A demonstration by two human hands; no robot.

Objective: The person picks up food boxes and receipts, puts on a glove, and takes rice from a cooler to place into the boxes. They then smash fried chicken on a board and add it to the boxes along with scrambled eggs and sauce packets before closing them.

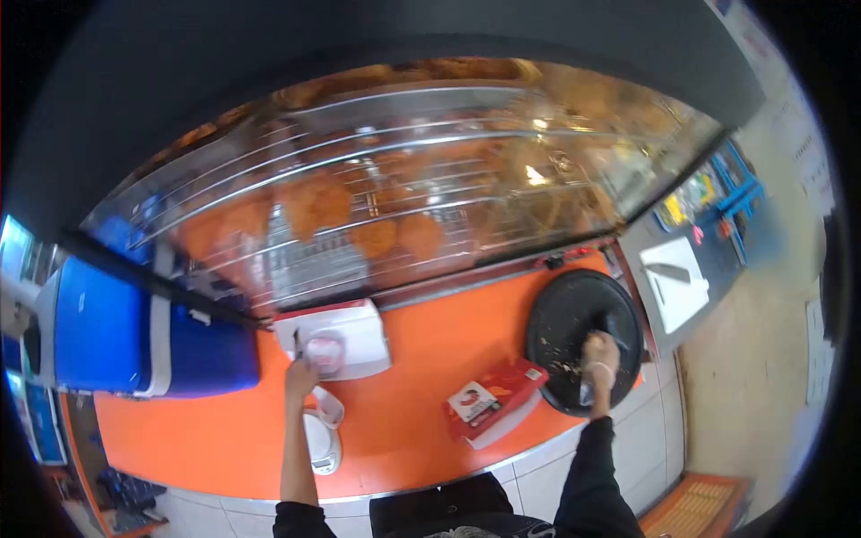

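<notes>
Orange surface [421,421] runs across the head view, in front of a curved glass display case [404,179] with wire racks that carry golden fried pieces [314,204].

The left hand [300,375] reaches forward to the near left corner of a white tray [368,336] lying on the surface just below the case. Its fingers are drawn together at the tray's edge, and a thin dark sliver shows above them; whether they pinch it is too small to tell. A pale pink wrapped item [326,351] rests in the tray, just beside the hand. Under the forearm sits a small white scale [321,441], near the front edge of the surface.

The right hand [599,357] lies on a black round board [583,339] at the right end of the surface, fingers curled downward. Something pale and shiny shows at the wrist, and I cannot tell whether the hand grips anything. Light crumbs dot the board.

Between the two hands, a red box [496,401] lies tilted near the front edge, close to the board. A blue cooler [134,336] stands at the far left. Beyond the board, a white cutting board [677,282] carries a knife.
</notes>
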